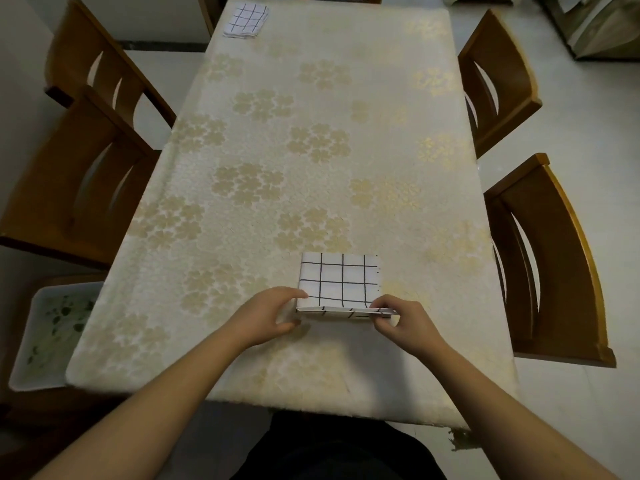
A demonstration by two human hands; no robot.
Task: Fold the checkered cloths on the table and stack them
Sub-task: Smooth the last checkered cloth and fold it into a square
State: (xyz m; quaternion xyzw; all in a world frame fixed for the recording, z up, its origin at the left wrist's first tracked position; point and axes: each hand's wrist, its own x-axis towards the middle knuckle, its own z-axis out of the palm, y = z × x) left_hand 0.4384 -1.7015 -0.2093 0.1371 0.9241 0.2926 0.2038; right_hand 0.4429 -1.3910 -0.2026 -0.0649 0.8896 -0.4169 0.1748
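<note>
So the folded checkered cloth [337,282] is sitting near the 6 o'clock edge of the table [242,140], a bit right of centre, basically right in front of the person. Both hands are on its near edge: the left hand [268,315] is at the cloth's 7 o'clock corner with its fingers curled over that corner and the thumb hanging below, apart from them, while the right hand [398,322] is at the 5 o'clock corner, pinching the layered edge between thumb and fingers. That near edge looks lifted slightly off the tabletop, so you can see the stacked layers side-on. The cloth's folded edge runs 9-to-3, straight across between the two hands, and the rest of it lies flat away from the fingers toward 12 o'clock. The other folded cloth [246,20] is way off at about 11 o'clock, at the far-left corner of the table, well apart from this one. My guess is the thing that matters next is that gap: the stack spot is up and left, so the left hand is on the nearer side for carrying it over, though it's a long reach either way.
</note>
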